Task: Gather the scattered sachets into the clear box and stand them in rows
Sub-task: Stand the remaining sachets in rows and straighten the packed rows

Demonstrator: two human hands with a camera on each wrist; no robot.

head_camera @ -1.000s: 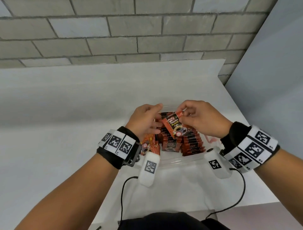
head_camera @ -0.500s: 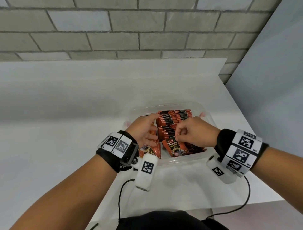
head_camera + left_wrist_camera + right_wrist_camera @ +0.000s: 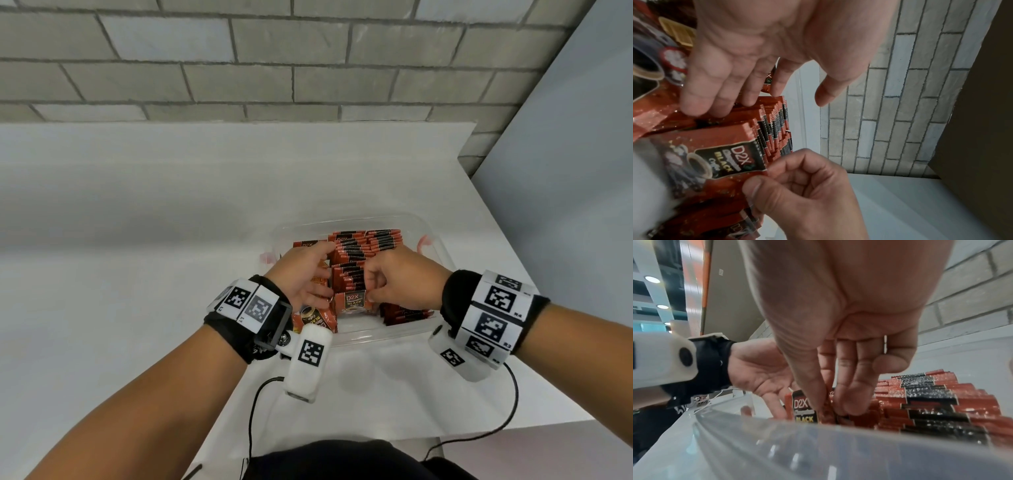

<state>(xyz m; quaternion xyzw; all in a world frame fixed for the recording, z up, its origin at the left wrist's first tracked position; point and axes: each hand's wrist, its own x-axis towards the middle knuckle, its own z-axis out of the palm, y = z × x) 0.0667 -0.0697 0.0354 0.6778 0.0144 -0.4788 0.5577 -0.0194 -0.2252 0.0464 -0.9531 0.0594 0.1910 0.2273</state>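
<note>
Right hand point(image 3: 400, 284) pinches the front sachet point(image 3: 352, 303) by its top edge inside the clear box point(image 3: 376, 334), while the left hand point(image 3: 301, 274), fingers straight, steadies the standing rows point(image 3: 356, 250).

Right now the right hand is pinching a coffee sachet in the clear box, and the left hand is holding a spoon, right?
Not quite. The left hand holds no spoon; its straight fingers rest on the sachet rows, as the left wrist view shows. The right hand does pinch a sachet in the box.
</note>
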